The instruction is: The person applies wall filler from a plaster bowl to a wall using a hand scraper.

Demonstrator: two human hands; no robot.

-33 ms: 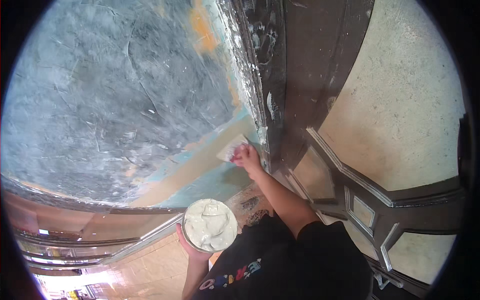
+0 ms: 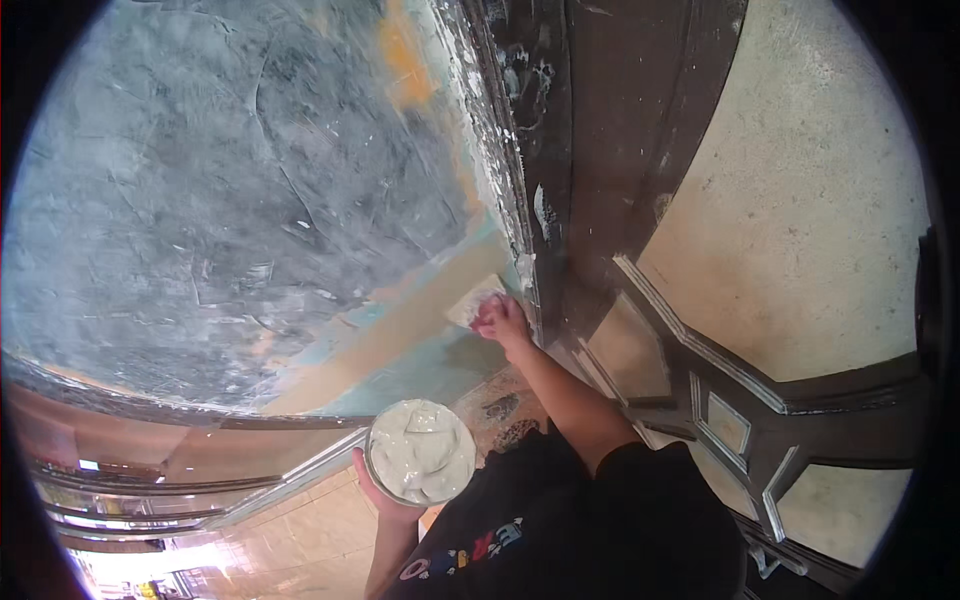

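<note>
My right hand (image 2: 508,322) is closed on a putty spreader (image 2: 475,300) with a pale, smeared blade and some dark pink near the fingers. The spreader's blade lies against the wall (image 2: 300,180), on a smooth beige band (image 2: 380,330) that slants up to the right across the turquoise lower part. Low in the middle, my left hand (image 2: 388,502) supports a round tub (image 2: 372,470) from below and its left side. Thick off-white putty (image 2: 425,450) fills the tub, its surface lumpy and shiny. Most of the left hand's fingers are hidden beneath the tub.
A dark brown wooden frame (image 2: 625,110) with flaking white along its edge rises right of the wall. Further right is a dark door with pale panels (image 2: 780,220) and raised mouldings. A long ledge (image 2: 180,430) runs along the lower left, above a tan tiled floor (image 2: 300,540).
My right hand and the spreader have shifted slightly right and down along the wall. My left hand and the tub stay almost where they were.
</note>
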